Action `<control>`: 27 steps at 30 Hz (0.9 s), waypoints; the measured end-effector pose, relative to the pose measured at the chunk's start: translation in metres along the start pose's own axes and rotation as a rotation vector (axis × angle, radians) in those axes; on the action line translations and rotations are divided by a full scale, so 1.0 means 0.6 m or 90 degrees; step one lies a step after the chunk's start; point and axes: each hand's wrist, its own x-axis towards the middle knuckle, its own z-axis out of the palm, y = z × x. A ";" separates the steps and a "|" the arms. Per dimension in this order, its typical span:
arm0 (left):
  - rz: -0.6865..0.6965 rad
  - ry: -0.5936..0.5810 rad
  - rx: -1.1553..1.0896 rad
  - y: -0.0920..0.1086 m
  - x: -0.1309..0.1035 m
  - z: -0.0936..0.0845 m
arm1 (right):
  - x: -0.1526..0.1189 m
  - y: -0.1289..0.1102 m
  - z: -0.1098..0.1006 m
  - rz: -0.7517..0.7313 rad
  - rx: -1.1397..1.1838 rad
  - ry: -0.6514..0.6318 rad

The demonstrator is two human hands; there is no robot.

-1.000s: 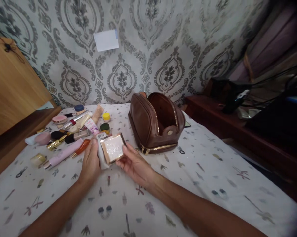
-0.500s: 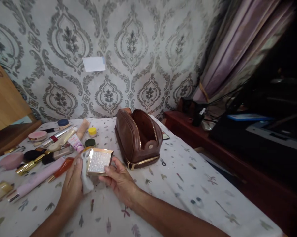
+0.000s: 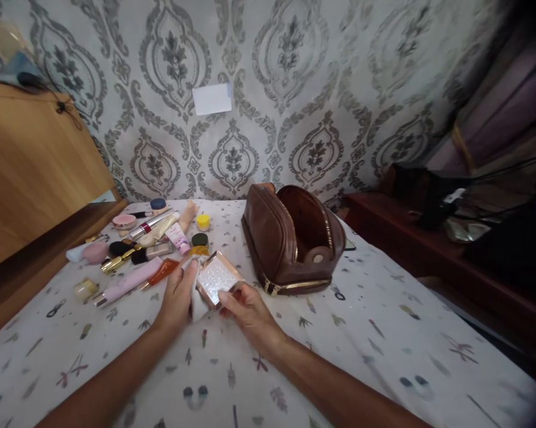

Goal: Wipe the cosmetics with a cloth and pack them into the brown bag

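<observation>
My right hand [image 3: 245,306] grips a square compact [image 3: 218,277] with a glittery silver lid and gold rim, thumb on top. A white cloth [image 3: 198,302] is bunched in my left hand [image 3: 178,294], pressed against the compact's left edge. To the right of both hands stands a brown cosmetic bag [image 3: 290,241], unzipped, its inside dark. Left of my hands lie an amber bottle [image 3: 160,273], a long pink tube [image 3: 127,281] and a small white-and-pink tube [image 3: 177,238]. A jar with a dark green lid [image 3: 200,239] sits just behind the compact.
More cosmetics lie at the left: a yellow-lidded jar [image 3: 203,222], a blue-lidded jar [image 3: 157,205], a pink compact [image 3: 124,222] and a gold tube [image 3: 116,261]. A wooden cabinet [image 3: 40,166] borders the left side. Dark red furniture [image 3: 392,238] with cables stands right. A patterned wall rises behind.
The view has swung to the left, so everything appears shifted right. The compact is now turned cornerwise in my right hand, while the cloth stays against its left edge.
</observation>
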 end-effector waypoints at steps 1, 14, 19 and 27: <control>0.004 0.006 -0.015 0.002 0.003 0.000 | 0.001 0.000 -0.001 -0.001 -0.013 0.002; 0.020 0.081 -0.016 0.001 0.008 -0.005 | 0.005 -0.019 0.002 -0.030 0.130 0.056; -0.008 -0.039 0.052 0.001 -0.008 0.005 | 0.006 -0.019 0.003 -0.043 0.118 0.053; 0.030 -0.013 -0.004 0.006 -0.002 0.004 | 0.004 -0.016 0.001 -0.085 -0.030 0.059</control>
